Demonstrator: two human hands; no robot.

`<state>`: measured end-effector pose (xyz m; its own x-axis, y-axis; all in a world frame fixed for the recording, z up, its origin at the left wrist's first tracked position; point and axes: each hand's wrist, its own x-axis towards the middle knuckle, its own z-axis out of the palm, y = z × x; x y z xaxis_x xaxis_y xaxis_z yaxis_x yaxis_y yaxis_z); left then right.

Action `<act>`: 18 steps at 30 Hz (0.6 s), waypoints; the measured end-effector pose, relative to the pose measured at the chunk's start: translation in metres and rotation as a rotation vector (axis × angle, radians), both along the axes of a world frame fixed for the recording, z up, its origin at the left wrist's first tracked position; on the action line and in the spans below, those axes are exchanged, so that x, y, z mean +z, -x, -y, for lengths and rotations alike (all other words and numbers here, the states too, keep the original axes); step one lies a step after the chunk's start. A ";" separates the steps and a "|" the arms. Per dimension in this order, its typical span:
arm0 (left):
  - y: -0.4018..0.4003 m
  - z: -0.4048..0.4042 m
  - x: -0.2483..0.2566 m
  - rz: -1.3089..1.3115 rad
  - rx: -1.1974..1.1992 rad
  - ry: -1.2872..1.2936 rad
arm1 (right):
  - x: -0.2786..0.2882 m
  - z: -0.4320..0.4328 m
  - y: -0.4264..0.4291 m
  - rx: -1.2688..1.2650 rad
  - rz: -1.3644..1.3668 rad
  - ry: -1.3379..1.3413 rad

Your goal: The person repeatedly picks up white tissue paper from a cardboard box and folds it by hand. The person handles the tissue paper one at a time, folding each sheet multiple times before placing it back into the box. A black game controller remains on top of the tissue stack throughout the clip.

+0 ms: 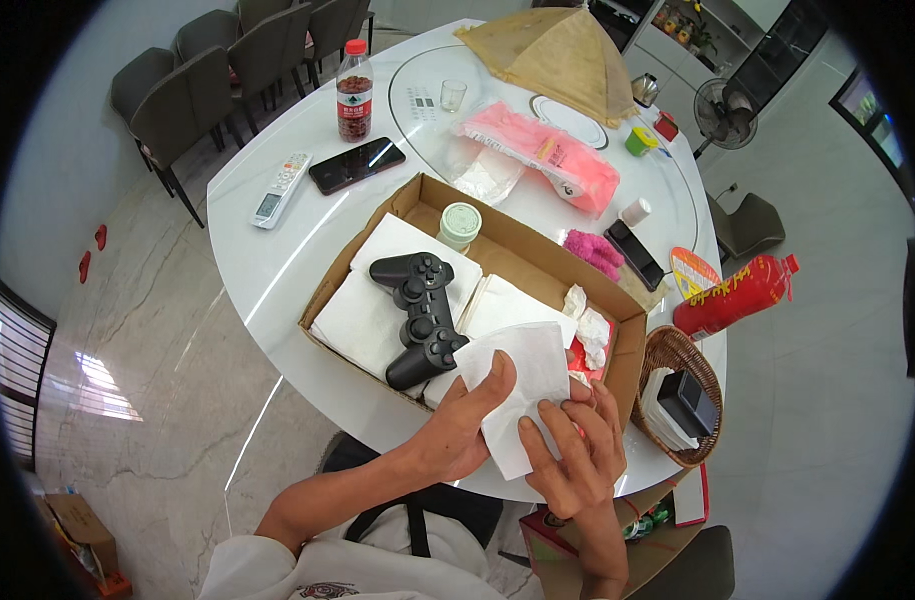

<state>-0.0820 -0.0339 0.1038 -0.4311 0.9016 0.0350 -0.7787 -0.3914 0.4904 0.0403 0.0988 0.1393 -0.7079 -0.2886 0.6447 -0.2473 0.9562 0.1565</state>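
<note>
A white paper napkin [529, 375] is between my two hands, above the near right part of a shallow cardboard box [547, 262]. My left hand [476, 416] grips its left side, thumb on top. My right hand [577, 442] lies along its right edge with fingers bent; part of the napkin is hidden behind the fingers. Stacks of white napkins [364, 319] fill much of the box, and a black game controller [424, 319] rests on them. A round container with a pale green lid [460, 225] stands at the box's far side. Crumpled tissues [592, 334] lie at its right end.
On the round table are a remote control [281, 191], a smartphone [357, 166], a bottle [354, 94], a glass [452, 96], a pink package [547, 154] and a mesh food cover [555, 56]. A red bottle [735, 296] and wicker basket [679, 345] are at the right.
</note>
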 end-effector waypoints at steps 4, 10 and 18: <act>-0.001 0.002 -0.008 0.013 0.020 -0.014 | -0.002 0.001 0.001 -0.005 -0.009 0.005; -0.001 0.005 -0.003 -0.024 0.034 0.042 | -0.005 0.001 0.005 0.023 -0.035 0.040; 0.020 0.014 0.016 -0.045 0.182 0.035 | -0.009 -0.013 0.002 0.017 -0.010 0.059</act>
